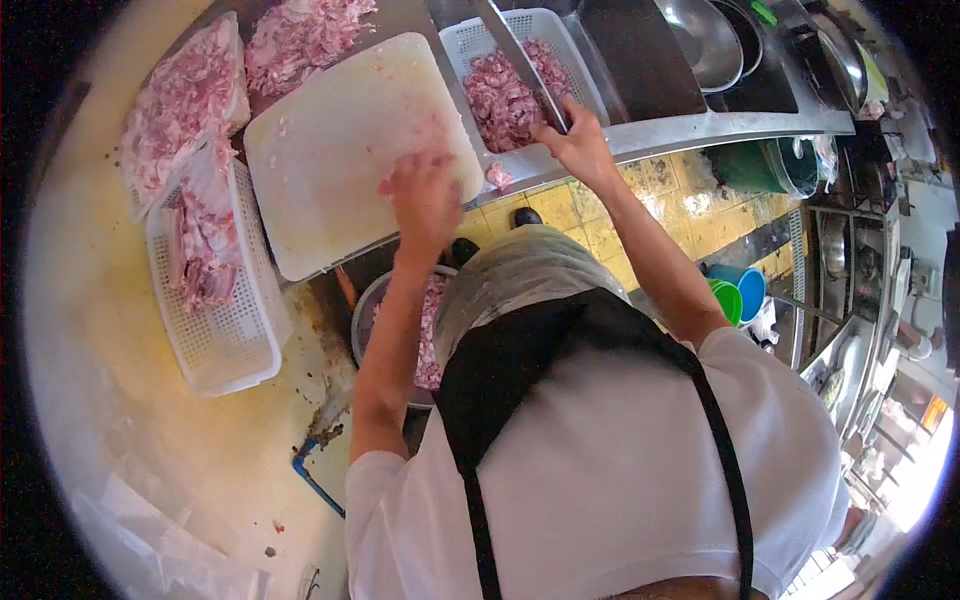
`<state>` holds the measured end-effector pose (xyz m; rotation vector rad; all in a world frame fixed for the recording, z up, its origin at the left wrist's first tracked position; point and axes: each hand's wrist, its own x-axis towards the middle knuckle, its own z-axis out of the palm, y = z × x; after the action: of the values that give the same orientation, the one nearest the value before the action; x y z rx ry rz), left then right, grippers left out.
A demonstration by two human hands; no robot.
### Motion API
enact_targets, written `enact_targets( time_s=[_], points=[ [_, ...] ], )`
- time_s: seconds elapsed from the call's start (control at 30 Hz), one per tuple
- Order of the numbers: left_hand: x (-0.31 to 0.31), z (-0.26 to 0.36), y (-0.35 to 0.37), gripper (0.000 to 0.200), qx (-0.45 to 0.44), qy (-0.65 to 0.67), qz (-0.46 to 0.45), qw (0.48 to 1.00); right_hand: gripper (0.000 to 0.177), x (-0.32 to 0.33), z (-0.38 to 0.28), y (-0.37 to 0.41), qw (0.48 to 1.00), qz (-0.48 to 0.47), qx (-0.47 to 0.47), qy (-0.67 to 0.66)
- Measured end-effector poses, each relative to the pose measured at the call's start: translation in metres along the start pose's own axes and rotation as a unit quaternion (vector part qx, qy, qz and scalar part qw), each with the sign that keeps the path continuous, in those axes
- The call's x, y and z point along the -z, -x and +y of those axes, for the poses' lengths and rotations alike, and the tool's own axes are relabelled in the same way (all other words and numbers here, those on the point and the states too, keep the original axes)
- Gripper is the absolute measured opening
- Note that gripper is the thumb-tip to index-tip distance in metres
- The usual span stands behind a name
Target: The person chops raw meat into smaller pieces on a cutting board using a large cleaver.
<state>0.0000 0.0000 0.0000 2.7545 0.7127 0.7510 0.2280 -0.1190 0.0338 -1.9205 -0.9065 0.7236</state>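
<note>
My right hand (583, 150) is closed round the handle of a large knife (520, 58), its broad blade slanting up over a white perforated basket (590, 85) of chopped raw meat (500, 100). My left hand (425, 195), smeared by motion, is over the near right part of a white cutting board (340, 150). Its fingers are too blurred to make out, and a small pink scrap shows beside them. Reddish wet smears mark the board. A small meat piece (498, 177) lies on the counter edge between board and basket.
Left of the board, a white basket (265, 350) holds bony raw meat (208, 240). Meat pieces (185, 110) are heaped behind it, with another pile (305, 40) beyond the board. A metal basin (365, 310) of chopped meat stands below. Metal bowls (700, 40) sit at the back right.
</note>
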Motion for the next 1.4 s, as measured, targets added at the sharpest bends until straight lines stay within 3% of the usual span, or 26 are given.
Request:
enact_targets(
  time_s=[0.07,0.1,0.17,0.23,0.27,0.3,0.37,0.43,0.5,0.57,0.63,0.7,0.77,0.87,0.93,1.0,1.07,1.13,1.2,1.27,1.37,1.4],
  points=[
    [-0.012,0.031,-0.002,0.022,-0.034,0.015,-0.016,0.999,0.032,0.010,0.002,0.012,0.994,0.084,0.063,0.013],
    [-0.002,0.004,-0.013,0.019,-0.072,-0.020,-0.056,0.996,0.032,-0.016,-0.005,0.001,0.992,0.086,0.079,-0.038],
    [-0.056,0.019,-0.048,0.016,-0.090,0.010,-0.049,0.995,0.028,0.020,-0.008,0.000,0.995,0.075,0.065,-0.017],
    [-0.077,0.025,-0.054,0.012,-0.031,0.019,-0.011,0.999,0.026,0.013,0.000,0.023,0.996,0.073,0.053,-0.018],
    [-0.078,0.026,-0.060,0.010,0.031,0.023,-0.033,0.999,0.024,0.010,0.004,0.026,0.995,0.081,0.054,-0.014],
    [-0.072,0.020,-0.063,0.010,0.036,0.020,-0.032,0.999,0.024,0.006,0.003,0.033,0.995,0.077,0.056,-0.015],
    [-0.051,-0.008,-0.058,0.017,0.034,0.076,0.086,0.993,0.020,-0.005,0.003,0.051,0.995,0.037,0.010,-0.097],
    [-0.008,-0.032,-0.032,0.018,0.078,0.059,0.091,0.991,0.021,-0.012,0.009,0.060,0.995,0.007,0.007,-0.102],
    [0.032,-0.043,-0.002,0.021,0.283,0.102,0.008,0.954,0.026,-0.018,0.000,0.070,0.998,-0.062,-0.012,-0.022],
    [0.024,-0.061,0.017,0.020,0.274,0.123,-0.012,0.954,0.029,-0.036,0.023,0.070,0.997,-0.072,0.028,-0.001],
    [0.011,-0.062,0.026,0.019,0.274,0.142,-0.028,0.951,0.032,-0.052,0.031,0.062,0.988,-0.150,-0.022,0.011],
    [-0.012,-0.058,0.012,0.019,0.132,0.099,0.065,0.984,0.026,-0.057,0.020,0.057,0.991,-0.128,0.029,-0.003],
    [-0.018,-0.058,0.005,0.020,0.152,0.071,0.046,0.985,0.025,-0.059,-0.009,0.051,0.989,-0.136,0.025,0.053],
    [-0.011,-0.054,0.004,0.022,0.203,0.061,0.042,0.976,0.026,-0.070,-0.043,0.051,0.992,-0.102,0.066,0.023],
    [-0.003,-0.057,0.011,0.022,0.230,0.079,0.052,0.968,0.026,-0.089,-0.028,0.045,0.990,-0.103,0.085,0.042],
    [0.008,-0.061,0.023,0.019,0.275,0.133,0.149,0.940,0.026,-0.099,-0.016,0.045,0.988,-0.095,0.102,0.061],
    [0.025,-0.057,0.031,0.017,0.307,0.145,0.173,0.925,0.027,-0.101,-0.015,0.041,0.987,-0.114,0.061,0.096],
    [0.036,-0.058,0.047,0.015,0.348,0.152,0.188,0.906,0.029,-0.091,-0.061,0.031,0.988,-0.028,0.136,0.069],
    [0.038,-0.065,0.057,0.016,0.364,0.133,0.212,0.897,0.025,-0.059,-0.149,0.022,0.935,0.175,0.302,0.069],
    [0.038,-0.073,0.068,0.016,0.360,0.129,0.223,0.897,0.027,-0.009,-0.241,0.035,0.933,0.222,0.271,0.083],
    [0.034,-0.077,0.080,0.016,0.355,0.120,0.231,0.898,0.027,0.023,-0.134,0.014,0.944,0.179,0.256,0.105],
    [0.035,-0.077,0.084,0.016,0.354,0.115,0.224,0.901,0.027,-0.019,-0.121,0.018,0.949,0.160,0.245,0.116]
  ],
)
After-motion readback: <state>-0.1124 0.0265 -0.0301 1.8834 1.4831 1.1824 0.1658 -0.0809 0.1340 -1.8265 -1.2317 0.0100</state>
